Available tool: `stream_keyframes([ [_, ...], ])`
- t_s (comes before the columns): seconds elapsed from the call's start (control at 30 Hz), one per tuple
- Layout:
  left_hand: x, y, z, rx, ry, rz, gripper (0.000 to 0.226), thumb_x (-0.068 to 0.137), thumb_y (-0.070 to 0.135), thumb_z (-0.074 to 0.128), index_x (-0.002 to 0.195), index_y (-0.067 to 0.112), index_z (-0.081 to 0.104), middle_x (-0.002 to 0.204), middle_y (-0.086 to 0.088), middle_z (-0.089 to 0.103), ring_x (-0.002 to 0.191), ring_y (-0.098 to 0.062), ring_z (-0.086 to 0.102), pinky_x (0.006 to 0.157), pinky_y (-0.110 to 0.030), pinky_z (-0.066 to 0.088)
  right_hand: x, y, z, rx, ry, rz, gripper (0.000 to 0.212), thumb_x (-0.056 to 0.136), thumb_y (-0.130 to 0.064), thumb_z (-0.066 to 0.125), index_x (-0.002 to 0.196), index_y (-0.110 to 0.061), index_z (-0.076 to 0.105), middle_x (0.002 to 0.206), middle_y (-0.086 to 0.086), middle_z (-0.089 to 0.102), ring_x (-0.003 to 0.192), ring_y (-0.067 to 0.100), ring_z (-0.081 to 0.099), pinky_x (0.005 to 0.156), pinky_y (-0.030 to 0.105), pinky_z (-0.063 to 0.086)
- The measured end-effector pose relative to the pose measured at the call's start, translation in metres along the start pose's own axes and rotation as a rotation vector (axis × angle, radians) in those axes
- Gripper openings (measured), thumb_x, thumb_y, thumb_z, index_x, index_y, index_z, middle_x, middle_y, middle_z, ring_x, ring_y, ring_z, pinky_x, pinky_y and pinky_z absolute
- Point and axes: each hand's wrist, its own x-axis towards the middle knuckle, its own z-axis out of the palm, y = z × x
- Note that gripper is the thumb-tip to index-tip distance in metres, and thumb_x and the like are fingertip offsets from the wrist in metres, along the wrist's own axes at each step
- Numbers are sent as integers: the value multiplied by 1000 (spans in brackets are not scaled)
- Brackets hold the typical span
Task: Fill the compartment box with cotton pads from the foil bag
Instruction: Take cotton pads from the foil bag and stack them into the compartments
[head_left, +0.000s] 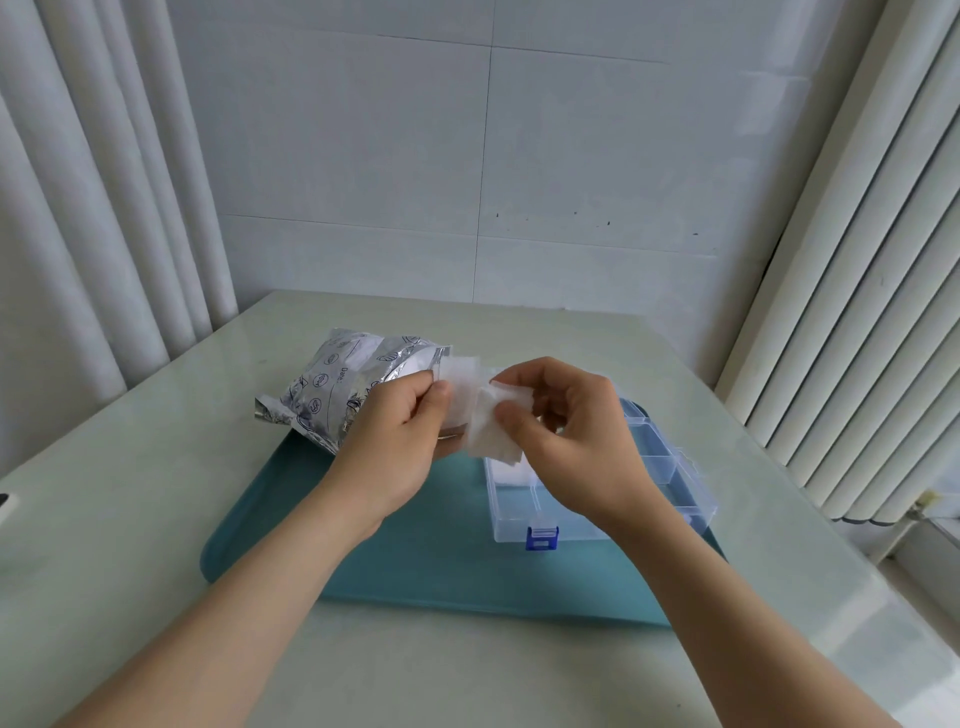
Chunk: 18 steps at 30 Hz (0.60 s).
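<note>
A silver foil bag (332, 384) with printed marks lies tilted at the teal tray's far left, its open mouth facing right. My left hand (400, 431) grips the bag at its mouth, thumb against white cotton pads (462, 384) sticking out. My right hand (566, 431) pinches a white cotton pad (491, 436) just right of the bag's mouth, above the box. The clear plastic compartment box (675, 467) with a blue latch (541, 538) lies open on the tray's right part. White pads (506, 475) show in one far-left compartment. My right hand hides part of the box.
The teal tray (415, 551) sits on a pale green glass-topped table (156, 467). White curtains hang at left and a ribbed white radiator or blind at right. A tiled wall stands behind the table. A small white object shows at the left edge (6, 506).
</note>
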Motion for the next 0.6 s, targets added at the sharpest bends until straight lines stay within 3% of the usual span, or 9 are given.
stream_keyframes([
  [0.07, 0, 1, -1, -13, -36, -44, 33, 113, 10, 41, 101, -6, 68, 106, -23, 75, 103, -31, 76, 84, -34, 65, 1, 2, -2, 32, 4, -11, 20, 92, -3, 70, 100, -21, 75, 91, -6, 77, 76, 28, 69, 68, 48, 58],
  [0.2, -5, 7, 3, -129, -157, -126, 39, 110, 3, 37, 109, 4, 76, 106, -17, 79, 103, -31, 78, 93, -46, 63, 1, 8, 0, 1, 20, 2, 20, 93, -10, 73, 111, -21, 75, 92, -1, 77, 81, 30, 72, 73, 52, 59],
  [0.3, -7, 8, 6, -160, -214, -143, 41, 110, 4, 35, 118, 7, 75, 109, -18, 79, 105, -33, 78, 97, -47, 60, 2, 10, 1, -62, 38, 11, 23, 94, -14, 77, 114, -26, 75, 99, -10, 75, 79, 20, 71, 78, 46, 60],
  [0.43, -7, 10, 6, -178, -224, -143, 39, 112, 5, 35, 116, 4, 74, 108, -20, 79, 104, -33, 78, 96, -47, 61, 2, 9, 2, -178, 37, -13, 35, 95, -16, 76, 128, -27, 71, 111, -15, 67, 82, 9, 65, 80, 24, 55],
  [0.53, -8, 10, 6, -217, -217, -161, 38, 113, 14, 38, 117, 1, 73, 111, -21, 78, 104, -33, 78, 95, -47, 61, 1, 8, 2, -204, 55, -37, 28, 94, -16, 78, 119, -27, 74, 102, -17, 70, 80, 7, 64, 72, 16, 50],
  [0.6, -7, 10, 5, -230, -214, -171, 40, 114, 19, 37, 119, 1, 73, 111, -19, 79, 105, -34, 78, 96, -48, 60, 1, 7, 2, -198, 81, -40, 25, 92, -15, 80, 112, -28, 75, 97, -19, 72, 79, 8, 66, 70, 19, 52],
])
